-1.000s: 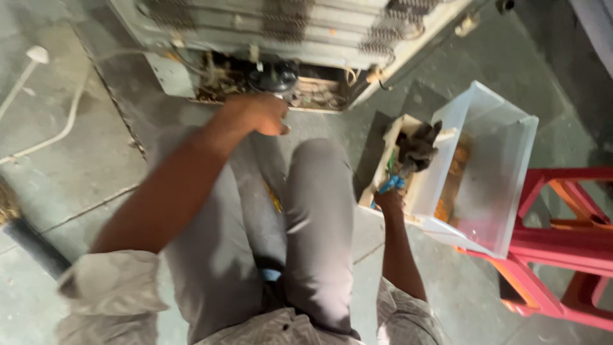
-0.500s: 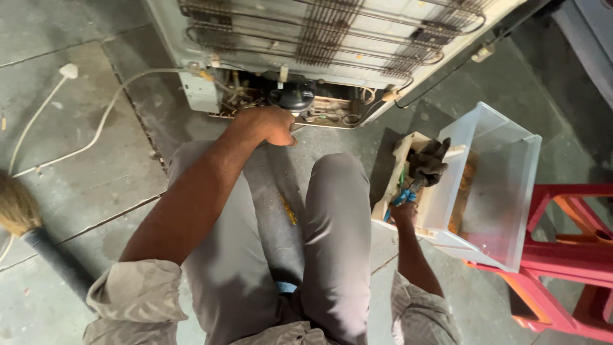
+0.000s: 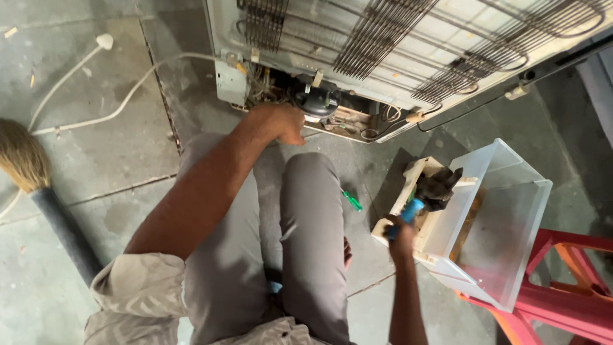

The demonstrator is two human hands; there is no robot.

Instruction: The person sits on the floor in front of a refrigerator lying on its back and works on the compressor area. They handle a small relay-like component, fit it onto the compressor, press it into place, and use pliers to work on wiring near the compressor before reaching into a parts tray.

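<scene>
The left hand is seen at about twelve o'clock from the knees, stretched out to the open bottom of a fridge back. Its fingers are curled into a loose fist just beside the black compressor; whether anything is pinched in them cannot be told. The compressor is seated in the low recess of the fridge, with tangled wires to its nine o'clock and a coil of thin tubing to its three o'clock.

The right hand is found at about four o'clock from the knees, closed around the blue handle of a tool. The tool is held tilted, its far end pointing to one o'clock into a small wooden box, where a dark bundle is lying. The tool's working end is hidden by that bundle. The box is set against a clear plastic bin, which is leaned on a red stool at its five o'clock.

A green screwdriver is left on the concrete floor between the right knee and the box, apart from both hands. A broom is laid at nine o'clock, and a white cord with plug is trailed across the floor at eleven o'clock.
</scene>
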